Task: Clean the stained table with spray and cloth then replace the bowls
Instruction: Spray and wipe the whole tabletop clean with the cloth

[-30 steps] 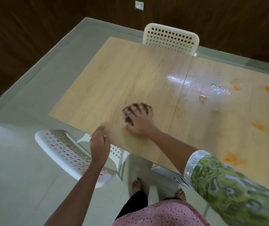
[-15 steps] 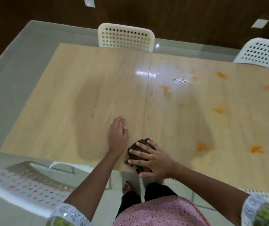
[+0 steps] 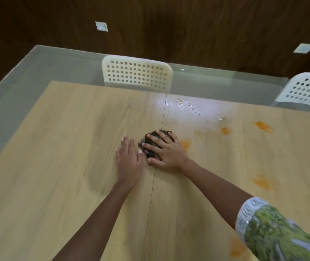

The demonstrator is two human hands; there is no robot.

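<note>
A light wooden table (image 3: 56,166) fills the view, with a seam down its middle. My right hand (image 3: 166,149) presses a dark crumpled cloth (image 3: 150,144) flat onto the table at the seam. My left hand (image 3: 129,159) lies flat on the wood just left of the cloth, fingers together, holding nothing. Several orange stains mark the right half: one (image 3: 185,143) right beside the cloth, others (image 3: 263,126) farther right. Wet spray droplets (image 3: 193,108) glisten near the far edge. No bowls or spray bottle are in view.
A white perforated chair (image 3: 137,74) stands at the table's far side, and a second one (image 3: 308,91) at the far right. A dark wood wall with two sockets (image 3: 101,26) runs behind. Grey floor lies to the left.
My right hand has pushed the cloth from the near edge toward the table's middle, next to an orange stain. My left hand moved forward alongside it. The view shifted forward over the table.
</note>
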